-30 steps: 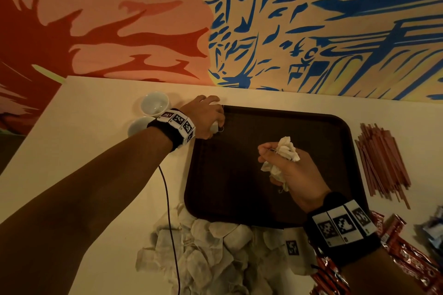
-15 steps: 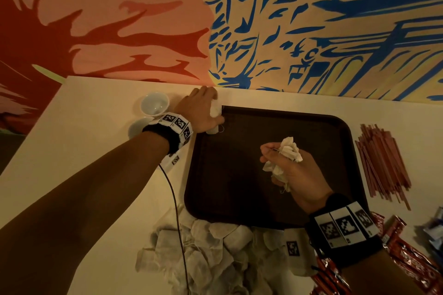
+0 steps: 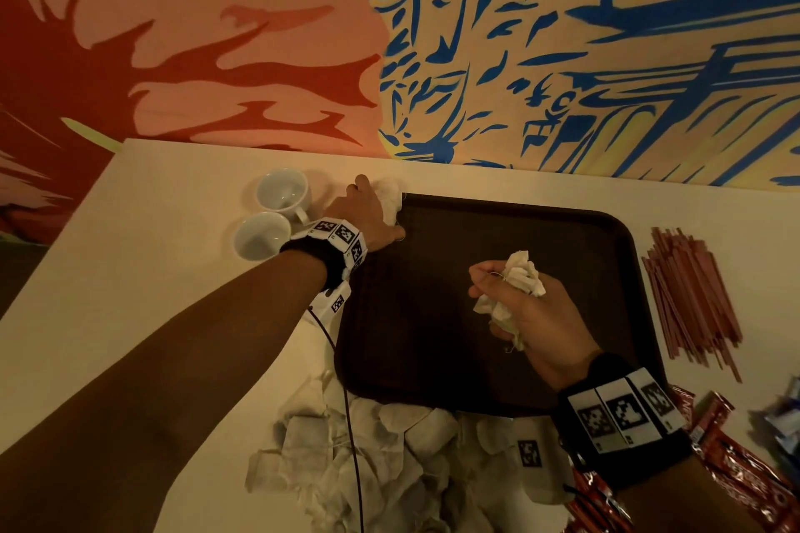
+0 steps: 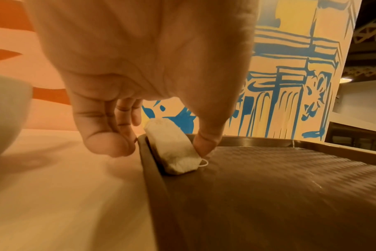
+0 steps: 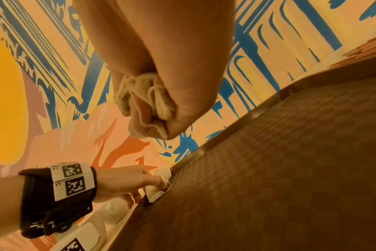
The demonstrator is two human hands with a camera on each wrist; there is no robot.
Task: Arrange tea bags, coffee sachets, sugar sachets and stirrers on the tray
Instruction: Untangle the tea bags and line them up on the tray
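- The left hand (image 3: 368, 214) reaches to the far left corner of the brown tray (image 3: 498, 385), where a single tea bag (image 4: 172, 149) stands on edge against the inside of the tray's left rim.
- In the left wrist view the thumb presses the tea bag's inner face while the other fingers (image 4: 109, 135) hang loosely bent outside the rim, over the bench (image 3: 130, 316); whether they touch the bag cannot be told.
- The right hand (image 3: 532, 312) hovers over the middle of the tray with its fingers clenched round a crumpled bunch of tea bags (image 3: 521, 277), strings trailing below the fist.
- A loose pile of tea bags (image 3: 368, 459) lies on the bench against the tray's near edge, some of it tucked under that edge.
- A bundle of reddish stirrers (image 3: 688, 299) lies on the bench just right of the tray.
- Red sachets (image 3: 736, 467) lie at the near right corner, partly behind the right wrist band.
- Two white cups (image 3: 277, 212) stand on the bench just left of the left hand, near the painted wall (image 3: 562, 35).
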